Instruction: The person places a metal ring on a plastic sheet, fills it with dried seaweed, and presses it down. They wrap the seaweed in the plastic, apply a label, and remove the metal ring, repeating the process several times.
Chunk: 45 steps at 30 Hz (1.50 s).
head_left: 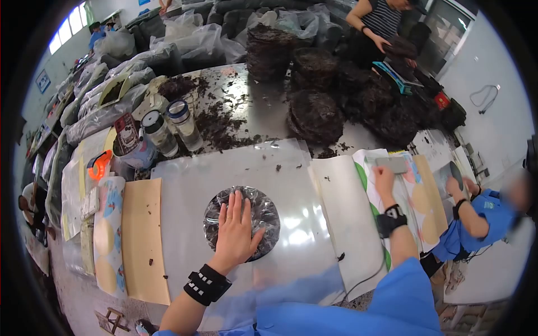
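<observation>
Black-banded left hand (236, 232), palm down.

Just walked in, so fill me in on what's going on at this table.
The left hand lies flat on a dark, shiny round disc on the clear plastic sheet. The right hand is off to the side, by a flat grey object; whether it grips it is unclear. Across the table, a person in a striped top handles a dark clump, near dark, rounded stacks.
</observation>
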Each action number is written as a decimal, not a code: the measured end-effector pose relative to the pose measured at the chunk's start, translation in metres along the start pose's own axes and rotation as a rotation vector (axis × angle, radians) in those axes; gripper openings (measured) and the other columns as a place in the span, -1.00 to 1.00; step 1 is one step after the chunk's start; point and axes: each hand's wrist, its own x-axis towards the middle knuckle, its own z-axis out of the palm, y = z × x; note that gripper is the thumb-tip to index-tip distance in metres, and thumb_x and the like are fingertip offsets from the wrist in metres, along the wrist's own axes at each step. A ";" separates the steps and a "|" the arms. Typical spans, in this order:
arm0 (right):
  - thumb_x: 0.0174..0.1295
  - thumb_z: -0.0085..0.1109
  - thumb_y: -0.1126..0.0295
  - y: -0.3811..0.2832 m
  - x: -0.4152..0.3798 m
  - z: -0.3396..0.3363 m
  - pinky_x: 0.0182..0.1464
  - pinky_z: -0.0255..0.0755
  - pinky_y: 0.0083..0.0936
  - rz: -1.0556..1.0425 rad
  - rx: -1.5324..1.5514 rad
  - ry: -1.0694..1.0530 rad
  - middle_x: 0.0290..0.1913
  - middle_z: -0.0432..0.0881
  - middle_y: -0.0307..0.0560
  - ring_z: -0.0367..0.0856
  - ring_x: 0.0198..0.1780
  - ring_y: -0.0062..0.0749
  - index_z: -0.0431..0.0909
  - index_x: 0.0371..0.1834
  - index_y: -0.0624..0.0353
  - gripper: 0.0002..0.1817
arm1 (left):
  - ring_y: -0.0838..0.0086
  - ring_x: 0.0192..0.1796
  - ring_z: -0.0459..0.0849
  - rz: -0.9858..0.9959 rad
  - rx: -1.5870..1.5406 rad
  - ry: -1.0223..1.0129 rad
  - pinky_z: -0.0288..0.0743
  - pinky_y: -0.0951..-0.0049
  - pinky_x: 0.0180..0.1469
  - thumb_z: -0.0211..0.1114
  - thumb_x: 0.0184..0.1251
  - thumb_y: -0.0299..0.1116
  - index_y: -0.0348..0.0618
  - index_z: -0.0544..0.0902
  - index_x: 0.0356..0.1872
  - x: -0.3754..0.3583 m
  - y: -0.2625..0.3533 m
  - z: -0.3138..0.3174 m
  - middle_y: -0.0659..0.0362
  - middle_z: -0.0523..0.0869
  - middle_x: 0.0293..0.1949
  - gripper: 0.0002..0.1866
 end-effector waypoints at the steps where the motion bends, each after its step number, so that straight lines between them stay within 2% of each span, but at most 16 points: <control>1: 0.23 0.36 0.30 -0.016 0.020 -0.022 -0.27 0.46 -0.28 -0.101 0.011 0.045 -0.44 0.66 0.03 0.65 -0.38 -0.20 0.64 -0.38 0.25 -0.78 | -0.15 0.63 -0.06 0.000 -0.006 0.010 -0.22 -0.05 0.60 0.20 0.39 0.00 -0.56 0.23 0.44 0.002 -0.001 0.000 -0.38 0.04 0.55 -0.15; 5: 0.39 0.23 0.47 -0.191 0.061 -0.159 -0.20 0.44 -0.53 -0.159 0.454 0.144 -0.32 0.65 -0.24 0.51 -0.30 -0.53 0.64 -0.17 0.21 -0.94 | -0.12 0.64 -0.07 0.014 -0.067 0.003 -0.23 -0.04 0.60 0.18 0.40 0.03 -0.54 0.25 0.44 0.002 0.001 -0.010 -0.35 0.04 0.56 -0.16; 8: 0.55 -0.05 0.38 -0.168 0.004 -0.085 0.08 0.56 -0.54 0.097 1.027 -0.295 0.21 0.53 -0.03 0.56 0.20 -0.39 0.49 0.26 0.31 -0.66 | -0.10 0.64 -0.07 -0.011 -0.014 -0.003 -0.20 -0.03 0.60 0.18 0.42 -0.02 -0.54 0.25 0.44 0.001 -0.005 0.002 -0.33 0.02 0.57 -0.19; 9: 0.51 -0.04 0.42 -0.246 -0.037 -0.061 0.31 0.44 -0.45 -0.199 0.469 -0.365 0.49 0.32 0.08 0.34 0.48 -0.26 0.32 0.45 0.38 -0.52 | -0.10 0.64 -0.08 -0.017 0.037 0.003 -0.19 -0.03 0.60 0.18 0.43 -0.06 -0.55 0.25 0.43 0.002 -0.005 0.006 -0.33 0.00 0.57 -0.21; 11: 0.38 0.09 0.30 -0.276 -0.140 -0.018 0.59 0.02 -0.25 -0.198 0.714 -0.650 0.59 0.16 0.26 0.11 0.61 0.04 0.15 0.56 0.37 -0.28 | -0.05 0.63 0.02 -0.050 0.076 0.064 -0.13 -0.04 0.60 0.17 0.44 -0.13 -0.41 0.32 0.44 0.005 -0.006 0.005 -0.22 0.15 0.56 -0.31; 14: 0.33 0.16 0.00 -0.336 -0.155 -0.022 0.57 0.04 -0.10 -0.632 0.562 -0.675 0.54 0.18 0.40 0.13 0.58 0.22 0.15 0.52 0.47 -0.11 | 0.01 0.44 0.42 0.128 -0.485 0.228 0.13 0.01 0.53 0.28 0.31 -0.18 -0.09 0.55 0.33 -0.007 -0.014 0.015 0.03 0.60 0.30 -0.44; 19: 0.32 0.14 -0.02 -0.359 -0.154 -0.025 0.59 0.02 -0.09 -0.677 0.259 -0.746 0.49 0.26 0.40 0.20 0.55 0.20 0.19 0.51 0.45 -0.13 | 0.10 0.38 0.50 0.127 -0.364 0.178 0.26 0.09 0.47 0.37 0.24 -0.15 -0.13 0.52 0.34 -0.006 -0.017 0.013 0.04 0.59 0.31 -0.37; 21: 0.33 0.13 -0.06 -0.349 -0.134 -0.020 0.60 -0.01 -0.13 -0.408 0.627 -0.998 0.50 0.27 0.35 0.20 0.56 0.14 0.19 0.53 0.39 -0.12 | 0.07 0.40 0.47 0.045 -0.823 0.176 0.14 0.01 0.52 0.34 0.29 -0.11 -0.14 0.50 0.35 -0.007 -0.008 0.009 0.03 0.58 0.31 -0.37; 22: 0.44 -0.33 -0.40 -0.352 -0.122 -0.006 0.63 -0.11 -0.17 -0.246 0.966 -1.008 0.62 0.10 0.19 0.07 0.63 -0.09 0.05 0.60 0.35 0.02 | 0.07 0.48 0.37 -0.076 -0.973 -0.029 0.02 0.04 0.57 0.36 0.30 -0.17 -0.15 0.49 0.36 -0.009 -0.005 -0.001 0.01 0.54 0.35 -0.38; 23: 0.44 -0.33 -0.40 -0.356 -0.124 0.010 0.63 -0.11 -0.17 -0.225 0.961 -1.010 0.62 0.10 0.19 0.07 0.63 -0.09 0.05 0.60 0.35 0.02 | 0.07 0.48 0.37 -0.078 -0.983 -0.047 0.02 0.04 0.57 0.36 0.30 -0.17 -0.15 0.49 0.36 -0.013 -0.008 0.005 0.01 0.54 0.35 -0.38; 25: 0.48 -0.36 -0.36 -0.366 -0.129 0.046 0.64 -0.17 -0.21 0.288 1.484 -1.041 0.67 -0.05 0.09 -0.10 0.68 -0.21 -0.07 0.64 0.30 -0.02 | 0.07 0.57 0.20 0.109 -0.162 -0.002 -0.03 0.12 0.59 0.31 0.36 -0.23 -0.21 0.41 0.43 -0.011 -0.021 0.017 -0.06 0.42 0.45 -0.36; 27: 0.51 -0.26 -0.23 -0.368 -0.141 0.049 0.64 -0.19 -0.14 0.171 1.443 -1.101 0.69 -0.15 0.11 -0.18 0.69 -0.10 -0.12 0.65 0.30 -0.08 | -0.06 0.63 0.05 -0.200 -1.000 0.367 0.00 -0.01 0.57 0.14 0.40 -0.21 -0.38 0.27 0.48 -0.009 -0.016 -0.001 -0.22 0.23 0.53 -0.30; 30: 0.40 0.00 -0.03 -0.407 -0.164 0.035 0.58 -0.20 0.21 -0.729 0.244 -0.781 0.63 0.06 0.19 -0.09 0.66 0.11 0.09 0.60 0.25 -0.17 | -0.11 0.61 0.08 -0.029 -0.664 0.506 -0.02 -0.08 0.56 0.14 0.39 -0.21 -0.39 0.24 0.50 -0.031 -0.025 0.010 -0.25 0.22 0.53 -0.28; 33: 0.33 0.07 0.02 -0.409 -0.177 0.046 0.52 -0.26 0.43 -0.802 0.133 -0.686 0.63 0.06 0.20 -0.09 0.66 0.11 0.15 0.58 0.19 -0.19 | -0.16 0.59 0.11 0.143 -0.325 0.629 -0.03 -0.16 0.56 0.14 0.38 -0.21 -0.39 0.21 0.52 -0.039 -0.022 0.009 -0.28 0.20 0.53 -0.25; 35: 0.22 0.16 -0.04 -0.405 -0.185 0.055 0.46 -0.31 0.55 -0.847 0.028 -0.535 0.62 0.06 0.23 -0.10 0.67 0.09 0.19 0.57 0.16 -0.12 | -0.12 0.54 0.27 0.082 -0.108 0.241 -0.01 -0.03 0.58 0.08 0.41 -0.16 -0.41 0.13 0.54 -0.024 -0.016 -0.002 -0.26 0.28 0.51 -0.23; 45: 0.00 0.36 -0.32 -0.369 -0.167 -0.003 0.62 -0.23 0.08 -0.618 0.131 -0.754 0.58 0.09 0.37 -0.09 0.66 0.13 0.09 0.54 0.45 0.26 | 0.12 0.62 0.10 -0.160 -1.533 0.407 -0.13 0.16 0.64 -0.22 0.69 0.04 -0.37 0.17 0.53 -0.004 -0.070 0.002 -0.09 0.18 0.57 -0.31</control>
